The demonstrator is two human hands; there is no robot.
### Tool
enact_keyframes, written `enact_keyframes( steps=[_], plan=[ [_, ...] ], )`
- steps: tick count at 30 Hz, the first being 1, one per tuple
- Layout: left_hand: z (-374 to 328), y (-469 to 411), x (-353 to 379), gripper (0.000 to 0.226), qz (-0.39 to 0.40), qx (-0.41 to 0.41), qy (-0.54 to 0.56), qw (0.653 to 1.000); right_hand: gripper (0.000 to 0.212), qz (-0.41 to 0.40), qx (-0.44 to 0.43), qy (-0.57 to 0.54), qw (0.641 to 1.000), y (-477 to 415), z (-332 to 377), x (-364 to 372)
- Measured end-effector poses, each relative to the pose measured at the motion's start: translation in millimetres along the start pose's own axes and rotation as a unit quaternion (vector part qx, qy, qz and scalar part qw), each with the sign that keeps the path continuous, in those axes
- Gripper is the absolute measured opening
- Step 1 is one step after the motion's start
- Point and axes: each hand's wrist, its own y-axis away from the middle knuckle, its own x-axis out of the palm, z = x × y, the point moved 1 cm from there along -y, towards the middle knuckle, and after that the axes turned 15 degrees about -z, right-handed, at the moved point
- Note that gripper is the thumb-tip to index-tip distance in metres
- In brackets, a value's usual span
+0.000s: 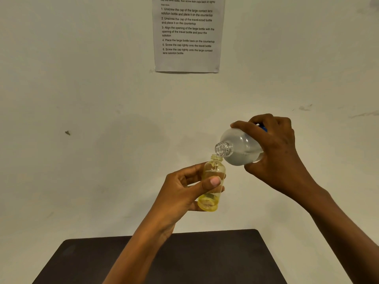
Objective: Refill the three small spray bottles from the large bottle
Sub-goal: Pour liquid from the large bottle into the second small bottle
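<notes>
My left hand (184, 191) grips a small yellow see-through bottle (212, 177) with no cap, held upright and slightly tilted in the air above the table. My right hand (274, 152) grips the large clear bottle (238, 147), which is tipped down to the left with its open threaded neck right over the small bottle's mouth. Liquid lies low in the large bottle's belly near the neck. A bit of blue label shows between my right fingers. The other small bottles and the caps are out of view.
A dark table (205, 261) fills the bottom of the view, its far edge against a pale wall. A printed instruction sheet (187, 33) is taped to the wall above the hands.
</notes>
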Motion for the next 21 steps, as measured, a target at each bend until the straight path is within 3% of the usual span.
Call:
enact_keyframes(
  steps=[21],
  plan=[
    [0.3, 0.1, -0.7, 0.055, -0.001, -0.003, 0.005, 1.000, 0.076, -0.002, -0.008, 0.001, 1.000, -0.7, -0.8, 0.6]
  ],
)
